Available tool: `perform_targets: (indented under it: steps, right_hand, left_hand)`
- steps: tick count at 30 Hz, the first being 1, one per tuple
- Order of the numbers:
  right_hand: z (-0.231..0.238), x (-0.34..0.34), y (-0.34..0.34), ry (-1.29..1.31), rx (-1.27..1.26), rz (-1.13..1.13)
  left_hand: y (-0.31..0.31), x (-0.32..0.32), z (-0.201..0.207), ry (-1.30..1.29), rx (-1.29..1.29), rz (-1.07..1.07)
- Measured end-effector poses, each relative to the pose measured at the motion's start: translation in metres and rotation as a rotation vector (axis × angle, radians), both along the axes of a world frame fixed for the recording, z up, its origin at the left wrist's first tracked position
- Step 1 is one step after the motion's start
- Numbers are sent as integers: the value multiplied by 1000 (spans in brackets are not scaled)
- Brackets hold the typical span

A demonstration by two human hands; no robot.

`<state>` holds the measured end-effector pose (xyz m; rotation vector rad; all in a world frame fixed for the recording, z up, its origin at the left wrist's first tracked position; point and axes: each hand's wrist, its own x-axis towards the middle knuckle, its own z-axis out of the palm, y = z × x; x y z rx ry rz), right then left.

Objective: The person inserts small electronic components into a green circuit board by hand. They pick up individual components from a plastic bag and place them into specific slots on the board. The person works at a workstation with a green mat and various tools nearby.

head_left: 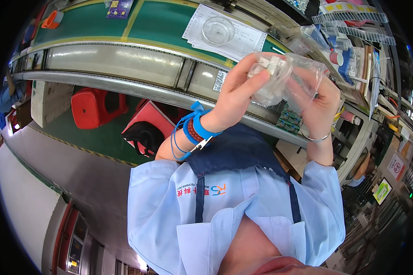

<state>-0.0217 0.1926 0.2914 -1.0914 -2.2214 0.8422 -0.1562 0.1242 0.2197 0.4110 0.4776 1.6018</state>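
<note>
A clear plastic bag with small white parts is held up between my hands, above the near edge of the bench. My left hand is closed on the bag's left side, its thumb pressed against the white parts. My right hand grips the bag's right end, with some of its fingers seen only through the film. On my left wrist is a blue anti-static strap with a metal clip beside red beads. Beyond the bag, a round clear dish rests on printed sheets.
A green bench mat carries a purple circuit board and an orange cup. Green circuit boards lie below the bag. Parts strips and spools crowd the right. A red stool stands under the bench at left.
</note>
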Motion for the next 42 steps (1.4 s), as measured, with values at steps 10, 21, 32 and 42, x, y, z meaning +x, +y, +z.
perform_targets:
  steps: [10,21,32,42]
  right_hand:
    - [8,-9,-2,-170,495,44]
    - [3,-3,3,-128,705,209]
    - [7,1,2,-129,691,204]
    - [-8,26,1,32,77,-137]
  left_hand:
    - [0,1,-1,-16,-38,105]
    - [2,-5,1,-232,-83,35]
    - [1,-6,0,-221,-6,6]
    - [-2,-4,4,-128,-47,112]
